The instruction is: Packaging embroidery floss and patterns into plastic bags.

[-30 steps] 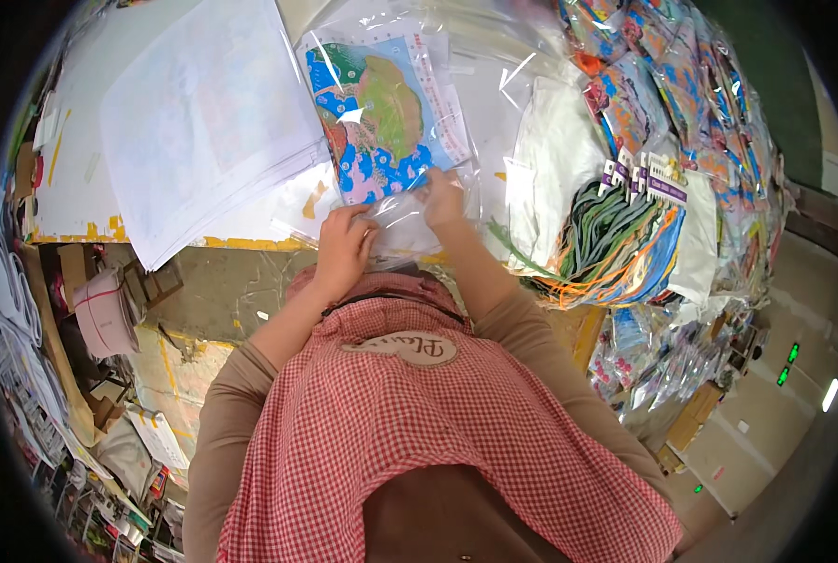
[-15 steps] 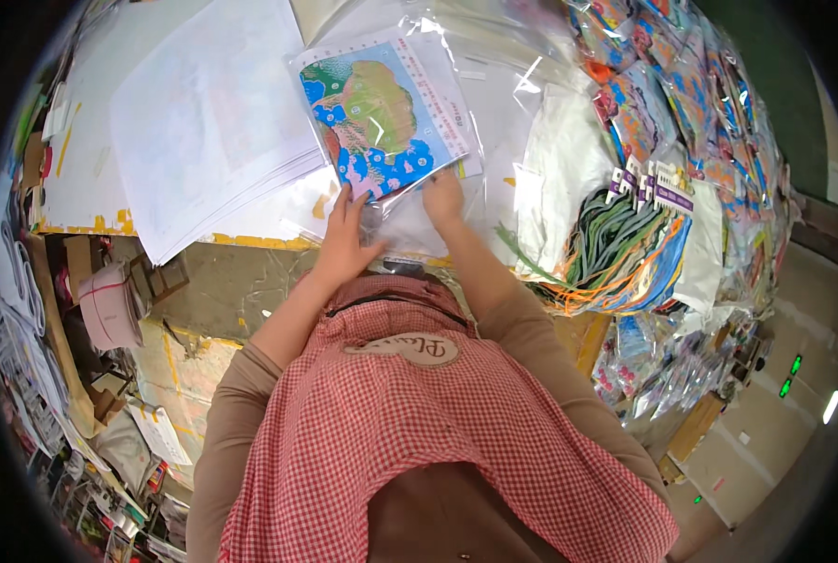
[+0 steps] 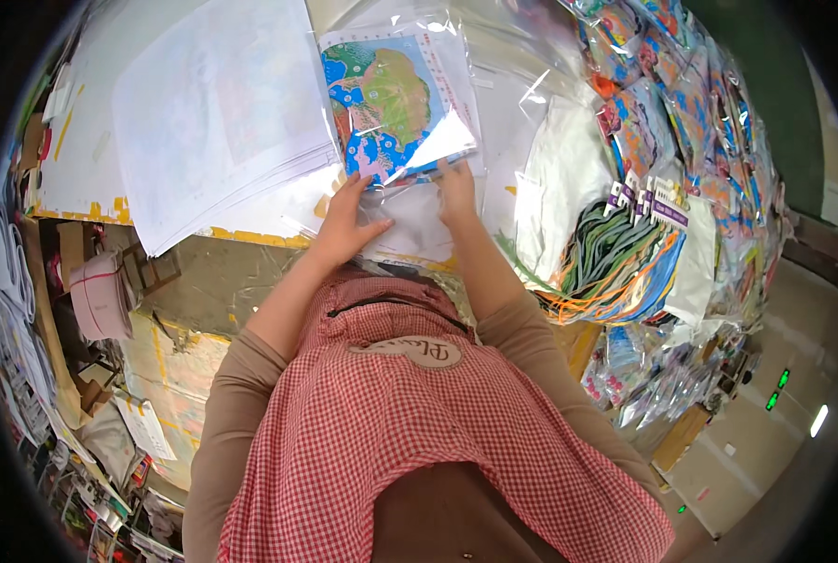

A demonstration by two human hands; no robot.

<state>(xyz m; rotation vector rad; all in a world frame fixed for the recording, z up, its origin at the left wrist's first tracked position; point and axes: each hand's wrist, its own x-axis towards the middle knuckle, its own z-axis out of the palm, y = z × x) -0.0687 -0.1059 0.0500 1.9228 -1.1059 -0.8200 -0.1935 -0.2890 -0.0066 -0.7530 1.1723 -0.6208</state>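
A folded printed picture sheet, blue, green and pink with a tree-like shape, lies in a clear plastic bag on the table. The fingers of my left hand are stretched out, their tips at the lower left corner of the sheet, with the thumb spread apart. At the lower right corner, my right hand has its fingers curled against the edge and pinches it through the plastic. Glare covers part of the picture near that corner.
Large white paper sheets are stacked at the left. To the right, bundles of coloured thread with white and purple tags lie on white packets. Beyond them is a heap of filled, shiny plastic bags. Worn yellow tape lines the table's near edge.
The picture sheet in its bag has turned a little and sits straighter, slightly to the right. Both hands have shifted slightly with it, the right one turning more upright at the corner.
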